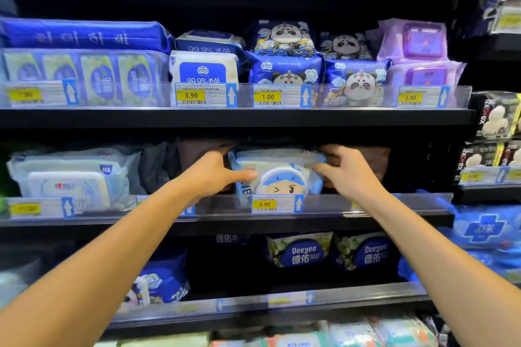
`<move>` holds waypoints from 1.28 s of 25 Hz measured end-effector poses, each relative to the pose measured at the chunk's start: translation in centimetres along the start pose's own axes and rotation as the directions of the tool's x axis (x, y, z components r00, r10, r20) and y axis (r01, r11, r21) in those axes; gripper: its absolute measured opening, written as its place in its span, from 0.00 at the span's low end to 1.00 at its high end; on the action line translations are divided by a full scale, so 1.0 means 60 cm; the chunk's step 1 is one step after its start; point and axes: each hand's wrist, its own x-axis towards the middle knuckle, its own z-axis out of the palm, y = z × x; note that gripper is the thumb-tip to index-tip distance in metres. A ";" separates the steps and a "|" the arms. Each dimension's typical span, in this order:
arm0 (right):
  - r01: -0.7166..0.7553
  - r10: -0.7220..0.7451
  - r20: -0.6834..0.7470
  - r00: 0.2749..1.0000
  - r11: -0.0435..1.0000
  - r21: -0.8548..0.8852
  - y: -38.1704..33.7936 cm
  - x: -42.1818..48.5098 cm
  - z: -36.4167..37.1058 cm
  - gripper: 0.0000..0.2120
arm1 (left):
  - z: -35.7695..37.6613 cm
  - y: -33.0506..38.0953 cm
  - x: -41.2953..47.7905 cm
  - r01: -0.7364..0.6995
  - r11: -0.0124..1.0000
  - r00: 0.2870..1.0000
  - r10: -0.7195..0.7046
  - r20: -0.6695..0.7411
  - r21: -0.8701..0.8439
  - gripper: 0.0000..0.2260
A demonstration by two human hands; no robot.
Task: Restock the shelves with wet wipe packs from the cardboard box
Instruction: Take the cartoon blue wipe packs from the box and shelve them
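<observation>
A white and blue wet wipe pack (277,172) with a cartoon face stands on the middle shelf (225,220), behind the clear front rail and its 8.90 price tag (265,204). My left hand (214,175) grips the pack's left side, thumb across the front. My right hand (345,170) grips its right side, thumb on the front and fingers curled over the top corner. The cardboard box is out of view.
The upper shelf (234,117) carries blue, panda-print and purple packs. White lidded packs (67,177) lie left on the middle shelf. Deeyeo packs (298,251) sit on the shelf below. Dark gaps flank the held pack. More goods fill the racks at right.
</observation>
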 end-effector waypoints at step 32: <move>0.221 -0.187 0.126 0.974 0.674 -0.704 -0.026 -0.060 -0.081 0.25 | 0.039 0.055 -0.032 -0.089 0.776 0.970 0.210 -0.122 0.624 0.23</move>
